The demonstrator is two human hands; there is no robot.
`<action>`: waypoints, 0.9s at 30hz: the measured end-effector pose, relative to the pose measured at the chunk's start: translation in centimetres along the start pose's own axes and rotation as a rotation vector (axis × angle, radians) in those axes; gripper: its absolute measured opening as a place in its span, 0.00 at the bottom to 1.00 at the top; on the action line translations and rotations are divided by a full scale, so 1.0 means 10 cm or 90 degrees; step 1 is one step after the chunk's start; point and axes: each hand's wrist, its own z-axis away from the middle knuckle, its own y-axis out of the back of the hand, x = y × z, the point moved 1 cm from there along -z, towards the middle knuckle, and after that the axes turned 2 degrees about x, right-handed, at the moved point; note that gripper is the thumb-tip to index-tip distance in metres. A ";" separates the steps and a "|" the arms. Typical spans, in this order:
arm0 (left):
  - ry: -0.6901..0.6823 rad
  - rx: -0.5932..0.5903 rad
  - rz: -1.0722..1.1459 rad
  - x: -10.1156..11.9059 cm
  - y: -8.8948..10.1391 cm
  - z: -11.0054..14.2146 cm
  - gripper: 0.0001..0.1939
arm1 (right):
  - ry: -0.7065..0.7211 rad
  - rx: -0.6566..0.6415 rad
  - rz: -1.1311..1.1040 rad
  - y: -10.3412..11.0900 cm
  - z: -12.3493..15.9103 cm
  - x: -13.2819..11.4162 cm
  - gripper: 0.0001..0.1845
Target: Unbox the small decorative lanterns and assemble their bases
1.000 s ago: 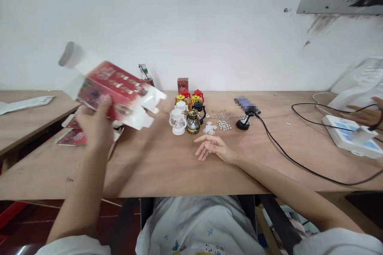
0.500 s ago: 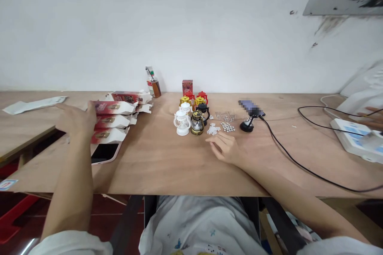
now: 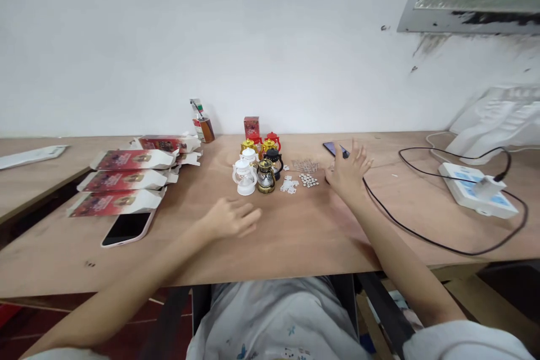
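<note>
My left hand point(image 3: 234, 217) hovers low over the table in front of the lanterns, its fingers loosely bent and apart, with nothing in it. My right hand point(image 3: 349, 171) reaches forward with spread fingers over a small black object that it mostly hides; whether it touches that object I cannot make out. Between the hands stand small lanterns: a white lantern point(image 3: 244, 178), a bronze lantern point(image 3: 265, 176), a black lantern point(image 3: 275, 163), and gold and red ones behind. Close by lie white plastic pieces point(image 3: 289, 185), button-like round pieces point(image 3: 309, 180) and small clear or metallic parts point(image 3: 306, 166).
Red-and-white open cartons point(image 3: 122, 181) lie at left, beside a pink-edged phone point(image 3: 127, 228). A bottle point(image 3: 203, 124) and a small red box point(image 3: 252, 127) stand near the wall. Rightward are another phone point(image 3: 333, 148), a black cable point(image 3: 405, 225) and a power strip point(image 3: 476, 188).
My left hand put a carton down with the others at left, then came back empty to the middle. My right hand moved right and forward over the small black object, fingers spreading.
</note>
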 end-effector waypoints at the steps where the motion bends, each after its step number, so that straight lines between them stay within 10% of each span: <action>1: -0.007 -0.022 0.034 0.07 -0.11 -0.05 0.07 | 0.003 -0.034 -0.006 -0.03 -0.02 0.06 0.30; 5: 0.025 -0.017 0.161 0.16 -0.37 -0.17 0.08 | -0.011 -0.109 -0.083 -0.10 -0.08 0.23 0.17; 12: 0.232 0.006 0.512 0.11 -0.51 -0.29 0.18 | 0.027 0.162 -0.470 0.16 -0.09 0.01 0.15; 18: 0.374 -0.014 1.059 0.11 -0.66 -0.25 0.31 | 0.233 -0.049 -0.728 0.40 0.41 -0.60 0.06; 27: 0.537 0.209 0.979 0.07 -0.62 -0.24 0.25 | 0.166 -0.066 -0.727 0.32 0.56 -0.70 0.10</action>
